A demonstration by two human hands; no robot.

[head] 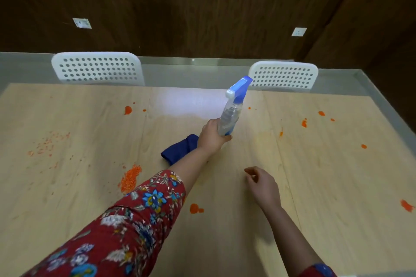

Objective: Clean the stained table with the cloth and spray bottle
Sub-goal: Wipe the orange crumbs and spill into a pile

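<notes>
My left hand (211, 134) grips the lower body of a clear spray bottle (231, 114) with a blue and white trigger head, tilted to the right above the middle of the light wooden table (315, 186). A folded dark blue cloth (180, 148) lies on the table just left of that hand, partly hidden by my forearm. My right hand (262, 183) hovers low over the table nearer to me, fingers loosely curled and holding nothing. Orange stains dot the table: a grainy pile (130, 177), a blob (195, 208), and splashes at the far left (127, 110) and right (304, 123).
Two white perforated chair backs (98, 68) (283, 76) stand at the table's far edge. Behind them runs a dark wooden wall with white sockets (299, 31). A faint orange speckled smear (48, 144) marks the left side, and another stain (407, 206) lies at the right edge.
</notes>
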